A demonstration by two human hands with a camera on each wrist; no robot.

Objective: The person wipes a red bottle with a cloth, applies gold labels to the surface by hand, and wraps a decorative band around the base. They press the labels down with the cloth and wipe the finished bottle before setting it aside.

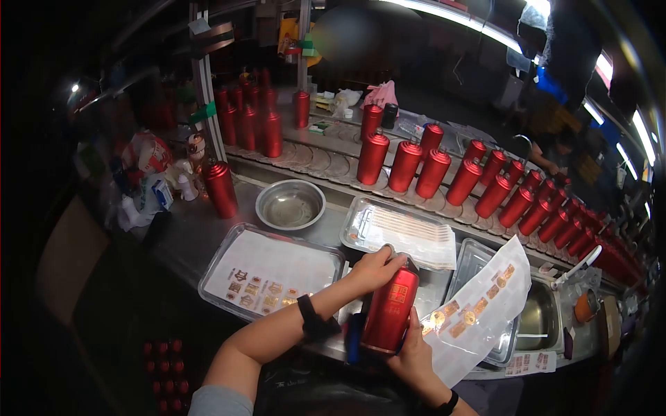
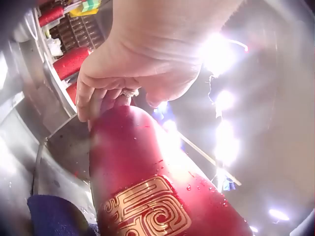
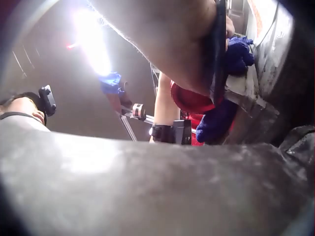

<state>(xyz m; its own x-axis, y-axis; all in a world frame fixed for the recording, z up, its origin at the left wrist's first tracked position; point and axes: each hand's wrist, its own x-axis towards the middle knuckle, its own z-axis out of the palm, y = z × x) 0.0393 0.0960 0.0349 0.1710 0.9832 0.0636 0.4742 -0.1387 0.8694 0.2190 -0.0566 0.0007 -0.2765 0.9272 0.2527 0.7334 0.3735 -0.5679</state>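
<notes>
A glossy red bottle [image 1: 392, 308] with a gold emblem leans slightly in front of the person, held between both hands. The left hand [image 1: 374, 269] grips it at the neck from above. In the left wrist view its fingers curl about the bottle's top, over the gold maze-like emblem [image 2: 152, 209] and small water drops on the red surface. The right hand [image 1: 414, 352] holds the bottle low on its right side, thumb up along the wall, its other fingers mostly hidden behind and beneath. A dark blue cloth [image 1: 355, 338] shows beside the bottle's lower left.
Sticker sheets lie in a tray [image 1: 208, 281] at left, and a larger sheet [image 1: 510, 288] slants over another tray at right. Behind stand a metal bowl [image 1: 291, 225] and a tray of strips [image 1: 347, 239]. Several red bottles [image 1: 373, 159] line the conveyor; a sink [image 1: 538, 319] is at right.
</notes>
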